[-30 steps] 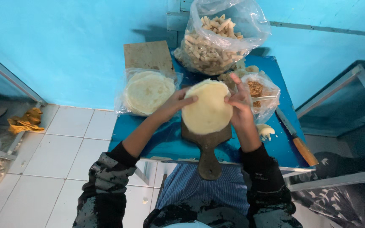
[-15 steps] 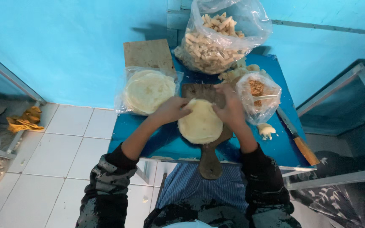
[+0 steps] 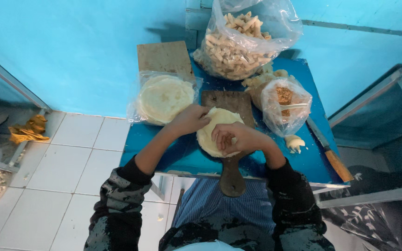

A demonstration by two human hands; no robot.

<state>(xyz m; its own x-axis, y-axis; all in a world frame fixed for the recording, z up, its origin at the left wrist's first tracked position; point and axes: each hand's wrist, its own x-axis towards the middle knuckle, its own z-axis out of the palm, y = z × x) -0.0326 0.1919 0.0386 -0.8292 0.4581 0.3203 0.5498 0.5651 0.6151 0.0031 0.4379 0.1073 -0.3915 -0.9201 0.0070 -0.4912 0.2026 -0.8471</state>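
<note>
A round flat dough disc (image 3: 214,135) is being held down on a wooden paddle board (image 3: 231,139), which is lying on the blue table (image 3: 182,153). The disc's upper left edge is being gripped by the left hand (image 3: 189,120), fingers curled around it. The lower middle of the disc is being pressed by the right hand (image 3: 236,137) — fingers bent, nothing enclosed. A bagged stack of flat discs (image 3: 164,97) is lying just beside the board, to its left — a knife (image 3: 331,155) is lying at the table's right edge.
</note>
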